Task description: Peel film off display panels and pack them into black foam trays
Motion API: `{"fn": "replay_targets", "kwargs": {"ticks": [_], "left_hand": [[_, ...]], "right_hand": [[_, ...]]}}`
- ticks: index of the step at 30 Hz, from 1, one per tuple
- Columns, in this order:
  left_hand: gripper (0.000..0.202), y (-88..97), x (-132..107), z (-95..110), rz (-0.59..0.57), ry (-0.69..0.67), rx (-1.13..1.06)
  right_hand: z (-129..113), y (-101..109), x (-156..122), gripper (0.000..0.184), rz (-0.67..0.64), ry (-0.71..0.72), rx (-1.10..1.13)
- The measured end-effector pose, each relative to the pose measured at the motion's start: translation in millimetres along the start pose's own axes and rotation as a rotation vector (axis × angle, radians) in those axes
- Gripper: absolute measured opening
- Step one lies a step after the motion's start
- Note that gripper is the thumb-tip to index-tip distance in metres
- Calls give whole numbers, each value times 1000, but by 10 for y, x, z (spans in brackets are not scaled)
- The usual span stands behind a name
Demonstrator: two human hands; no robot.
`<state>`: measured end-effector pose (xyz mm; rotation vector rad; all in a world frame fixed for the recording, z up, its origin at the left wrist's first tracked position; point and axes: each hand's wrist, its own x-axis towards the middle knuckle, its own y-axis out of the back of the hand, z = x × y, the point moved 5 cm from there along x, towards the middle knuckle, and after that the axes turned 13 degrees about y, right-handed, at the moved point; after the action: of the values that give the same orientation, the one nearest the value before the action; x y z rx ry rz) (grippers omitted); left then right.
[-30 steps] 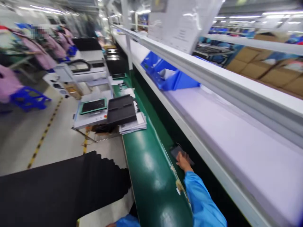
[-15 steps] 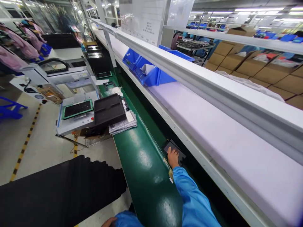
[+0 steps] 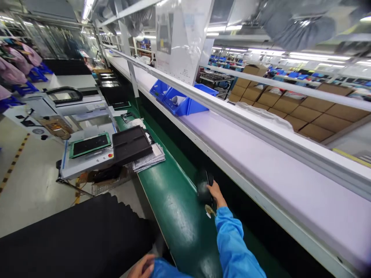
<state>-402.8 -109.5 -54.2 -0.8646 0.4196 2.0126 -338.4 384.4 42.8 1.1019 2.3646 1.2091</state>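
My right hand (image 3: 216,193), in a blue sleeve, grips a flat black tablet-like device (image 3: 205,191) by its right edge. The device is tilted up over the dark channel beside the green bench (image 3: 171,204), and its face is smeared by motion. A small tan and white scrap (image 3: 209,210) lies just below it. At the bottom edge of the view is my left hand (image 3: 142,266), partly cut off, its visible fingers curled. Whatever may be in those fingers is hidden.
Further up the bench, a black tray (image 3: 131,144) rests on a stack of silvery wrapped sheets (image 3: 150,158). A machine holds a green-framed panel (image 3: 89,145) at left. Blue bins (image 3: 174,98) stand on the white shelf (image 3: 226,135). Black sheeting (image 3: 72,239) spreads at lower left.
My right hand has gone from lying over the flat device to gripping its edge, and the device is now tilted up. The view has shifted, showing more of the ceiling and of my left hand.
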Motion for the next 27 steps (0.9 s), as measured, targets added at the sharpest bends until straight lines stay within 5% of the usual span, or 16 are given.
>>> {"fn": "replay_targets", "kwargs": {"ticks": [5, 9, 12, 14, 19, 23, 27], "left_hand": [[87, 54, -204, 398, 29, -149, -340], [73, -25, -565, 575, -341, -93, -586], [49, -145, -860, 440, -577, -33, -660], [44, -204, -1043, 242, -642, 2, -688], [38, -249, -1419, -272, -621, 107, -650], [38, -394, -1695, -435, -633, 89, -586], [44, -741, -1978, -508, -683, 10, -529]], "right_hand": [[-976, -335, -1348, 51, 8, -29, 915], [-1690, -577, -2591, 56, -79, -124, 1194], [-1971, -637, -3339, 54, -97, -186, 1181], [-1992, -582, -3746, 54, 10, -244, 1143], [-1820, -149, -4650, 62, 357, -289, 983], [-1813, 154, -5221, 58, 392, -207, 649], [-1999, 102, -5509, 53, 418, -166, 266]]}}
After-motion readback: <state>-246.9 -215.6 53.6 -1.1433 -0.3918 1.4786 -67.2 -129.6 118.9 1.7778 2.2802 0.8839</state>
